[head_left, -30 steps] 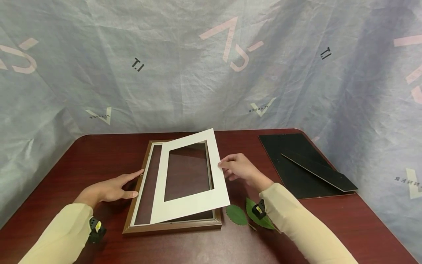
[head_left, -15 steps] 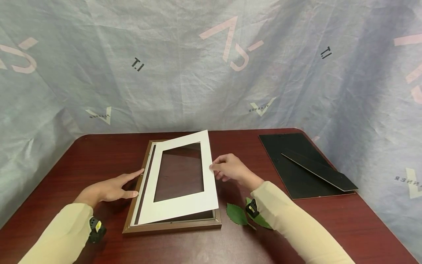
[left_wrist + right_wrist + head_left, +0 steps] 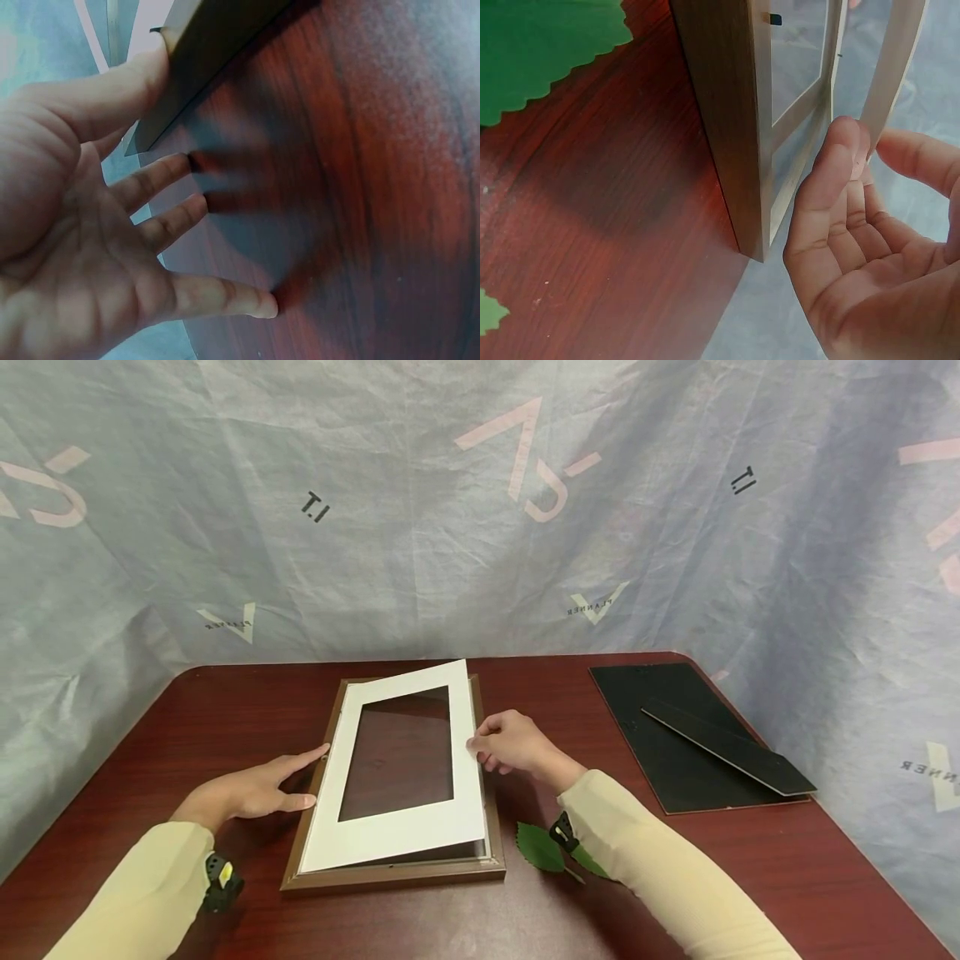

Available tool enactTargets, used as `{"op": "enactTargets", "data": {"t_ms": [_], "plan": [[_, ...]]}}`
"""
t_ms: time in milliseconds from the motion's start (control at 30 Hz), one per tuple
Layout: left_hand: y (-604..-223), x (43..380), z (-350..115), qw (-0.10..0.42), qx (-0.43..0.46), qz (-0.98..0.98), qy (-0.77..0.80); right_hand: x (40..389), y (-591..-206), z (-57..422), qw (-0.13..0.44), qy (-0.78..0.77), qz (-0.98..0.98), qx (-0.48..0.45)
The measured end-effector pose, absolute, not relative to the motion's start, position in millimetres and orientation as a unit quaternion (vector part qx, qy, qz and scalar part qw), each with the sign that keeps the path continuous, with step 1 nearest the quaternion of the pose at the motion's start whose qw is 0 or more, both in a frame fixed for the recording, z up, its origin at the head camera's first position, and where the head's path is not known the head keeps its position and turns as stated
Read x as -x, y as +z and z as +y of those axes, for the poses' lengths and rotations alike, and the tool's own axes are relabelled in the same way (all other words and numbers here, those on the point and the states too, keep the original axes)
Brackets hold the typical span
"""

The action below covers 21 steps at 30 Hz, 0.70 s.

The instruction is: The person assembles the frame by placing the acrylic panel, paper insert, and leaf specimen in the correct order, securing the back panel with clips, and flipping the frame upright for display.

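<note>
A brown picture frame lies face down on the table, its inside showing. Over it a white picture mat with a rectangular window slants, left edge down in the frame and right edge raised. My right hand pinches that raised right edge between thumb and fingers; the right wrist view shows the mat's edge apart from the frame's side. My left hand has its fingers spread, thumb and index finger touching the frame's left side. In the left wrist view the thumb rests on the frame edge.
A black backing board with its stand leg raised lies at the table's right. Green leaves lie right of the frame, one partly under my right wrist. A grey printed curtain hangs behind the table.
My right hand has moved left with the mat, whose left edge now meets the frame's left inner side. The mat's right edge sits slightly lower. My left hand has stayed in place.
</note>
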State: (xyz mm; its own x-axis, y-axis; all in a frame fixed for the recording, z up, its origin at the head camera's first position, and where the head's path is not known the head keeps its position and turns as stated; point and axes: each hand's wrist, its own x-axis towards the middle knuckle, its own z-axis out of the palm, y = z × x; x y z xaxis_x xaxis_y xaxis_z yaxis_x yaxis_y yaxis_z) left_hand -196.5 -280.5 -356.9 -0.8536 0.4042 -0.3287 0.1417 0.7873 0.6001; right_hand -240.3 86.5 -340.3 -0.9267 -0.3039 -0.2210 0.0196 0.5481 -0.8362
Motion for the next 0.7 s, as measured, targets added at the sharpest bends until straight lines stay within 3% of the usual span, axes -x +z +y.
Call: {"op": "enactTargets", "data": {"t_ms": [700], "plan": [[-356.0,196.1,-280.7,0.232,-0.145,0.915,0.297,240.2,-342.1,82.0,0.109,-0.303,0.940,0.117]]}}
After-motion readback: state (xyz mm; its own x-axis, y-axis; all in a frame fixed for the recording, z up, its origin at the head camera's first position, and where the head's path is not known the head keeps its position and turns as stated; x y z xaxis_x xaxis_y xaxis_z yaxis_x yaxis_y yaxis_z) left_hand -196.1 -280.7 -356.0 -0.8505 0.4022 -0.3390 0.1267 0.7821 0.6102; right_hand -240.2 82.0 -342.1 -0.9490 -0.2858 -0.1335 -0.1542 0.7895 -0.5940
